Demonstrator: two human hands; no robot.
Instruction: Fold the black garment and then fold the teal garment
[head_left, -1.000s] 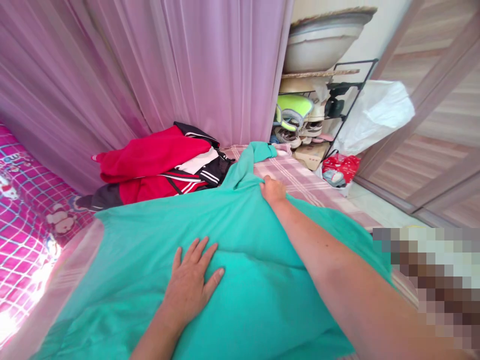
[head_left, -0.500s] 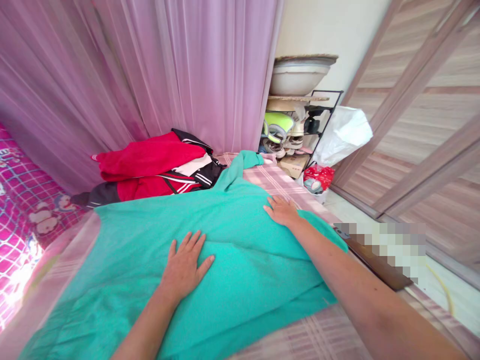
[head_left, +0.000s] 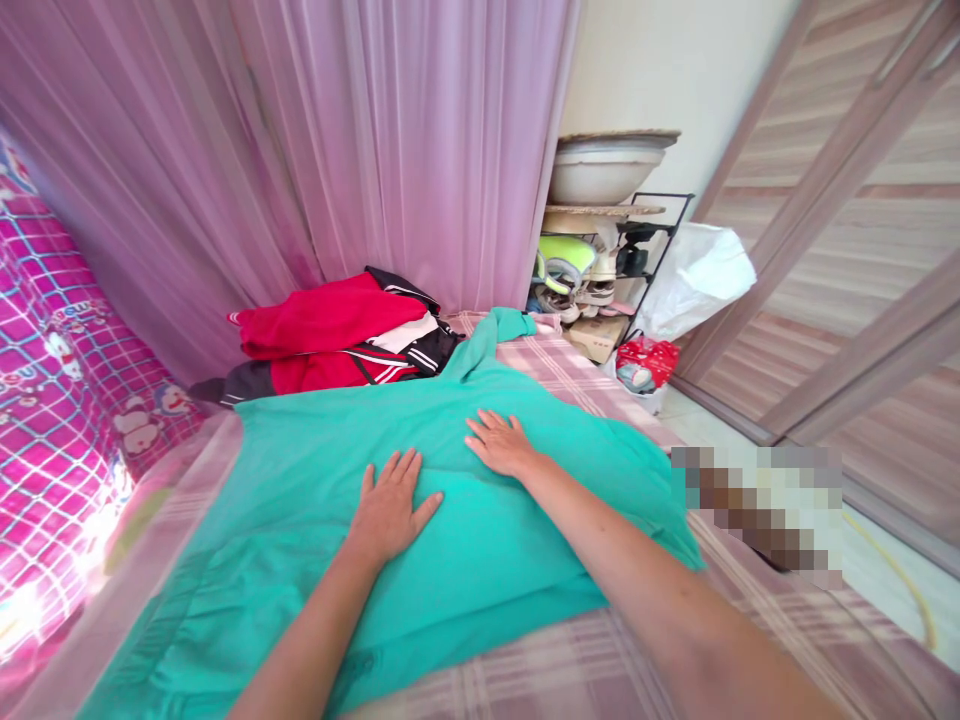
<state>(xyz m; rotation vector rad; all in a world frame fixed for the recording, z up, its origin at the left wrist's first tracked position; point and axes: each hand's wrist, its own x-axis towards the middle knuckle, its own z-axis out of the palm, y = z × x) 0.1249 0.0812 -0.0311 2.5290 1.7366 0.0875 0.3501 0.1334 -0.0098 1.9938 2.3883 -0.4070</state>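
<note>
A teal garment (head_left: 465,540) lies spread across the bed, with a narrow sleeve-like part reaching toward the far edge and gathered fabric at its near left. My left hand (head_left: 390,508) rests palm down on the middle of the cloth, fingers spread and thumb out. To its right and a little farther off, my right hand (head_left: 498,443) lies flat on the same cloth, fingers stretched out. Neither hand grips anything. Small creases run through the fabric around both hands.
Red and black clothes (head_left: 330,325) lie beyond the garment, by a purple curtain (head_left: 420,150). Pink plaid bedding (head_left: 540,660) shows underneath. A shoe rack (head_left: 660,255) with basins (head_left: 607,170), a white bag (head_left: 709,280) and a wooden wardrobe (head_left: 810,220) stand right. Pink patterned fabric (head_left: 75,330) hangs left.
My right hand has slid left across the teal garment, closer to my left hand. The left hand stays flat on the cloth. The view has turned slightly left.
</note>
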